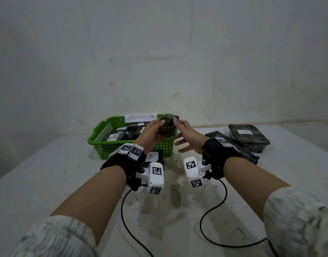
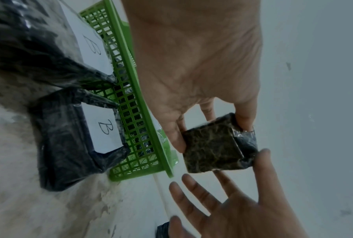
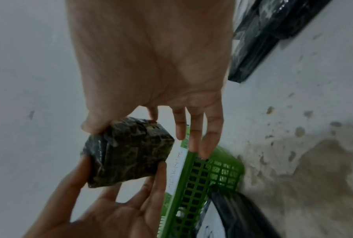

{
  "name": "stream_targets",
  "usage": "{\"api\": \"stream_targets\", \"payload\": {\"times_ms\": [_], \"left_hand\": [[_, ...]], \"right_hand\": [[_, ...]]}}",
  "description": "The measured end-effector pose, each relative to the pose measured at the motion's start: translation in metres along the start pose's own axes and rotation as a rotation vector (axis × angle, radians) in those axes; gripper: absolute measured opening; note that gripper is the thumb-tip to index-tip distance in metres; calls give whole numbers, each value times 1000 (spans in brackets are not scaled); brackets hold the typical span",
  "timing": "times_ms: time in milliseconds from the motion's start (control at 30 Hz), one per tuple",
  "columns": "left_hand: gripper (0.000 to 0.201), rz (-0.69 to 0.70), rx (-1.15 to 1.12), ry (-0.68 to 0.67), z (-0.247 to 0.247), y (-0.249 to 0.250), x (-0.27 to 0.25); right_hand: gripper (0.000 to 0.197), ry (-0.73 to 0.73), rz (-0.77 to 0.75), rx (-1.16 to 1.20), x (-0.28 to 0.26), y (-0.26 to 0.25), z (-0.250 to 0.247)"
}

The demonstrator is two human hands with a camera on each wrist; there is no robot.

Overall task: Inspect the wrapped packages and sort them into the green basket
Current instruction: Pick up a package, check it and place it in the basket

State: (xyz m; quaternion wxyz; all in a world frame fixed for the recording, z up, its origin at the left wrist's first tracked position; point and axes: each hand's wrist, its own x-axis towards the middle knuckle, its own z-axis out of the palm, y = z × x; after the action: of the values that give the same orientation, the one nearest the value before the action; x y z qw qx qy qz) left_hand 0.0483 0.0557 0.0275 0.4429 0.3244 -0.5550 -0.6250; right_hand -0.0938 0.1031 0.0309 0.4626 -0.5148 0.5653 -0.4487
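Over white table point(image 1: 48, 173), dark mottled film-wrapped package point(image 1: 167, 126) in grip of left hand point(image 1: 150, 130) and thumb-forefinger pinch of right hand point(image 1: 187, 138)

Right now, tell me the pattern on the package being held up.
The package is mottled dark green-brown camouflage; the left wrist view shows it best.

Both forearms stretch forward, side by side, and angle in toward each other at the far end, both hands raised. The left hand point(image 1: 153, 129) grips a small wrapped package point(image 1: 167, 125) from the left, thumb on one edge and fingers on the opposite edge. The right hand point(image 1: 187, 139) meets it from the right and pinches the package between thumb and forefinger, its other three fingers straight and spread.
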Motion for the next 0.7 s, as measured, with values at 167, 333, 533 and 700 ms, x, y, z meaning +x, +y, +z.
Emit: {"api": "stream_targets", "payload": {"times_ms": [167,333,533,700], "left_hand": [[25,-42,17,-36,6,-4,0],[15,-84,24,-18,4,-8,5],[21,-76,19,-3,-1,-9,5],[12,-92,49,-17,-2,-10,5]], "right_hand": [[40,78,-141,154,5,-1,6],[37,124,-198,159,12,0,8],[37,67,-151,153,12,3,7],[34,119,-187,163,13,5,8]]}}
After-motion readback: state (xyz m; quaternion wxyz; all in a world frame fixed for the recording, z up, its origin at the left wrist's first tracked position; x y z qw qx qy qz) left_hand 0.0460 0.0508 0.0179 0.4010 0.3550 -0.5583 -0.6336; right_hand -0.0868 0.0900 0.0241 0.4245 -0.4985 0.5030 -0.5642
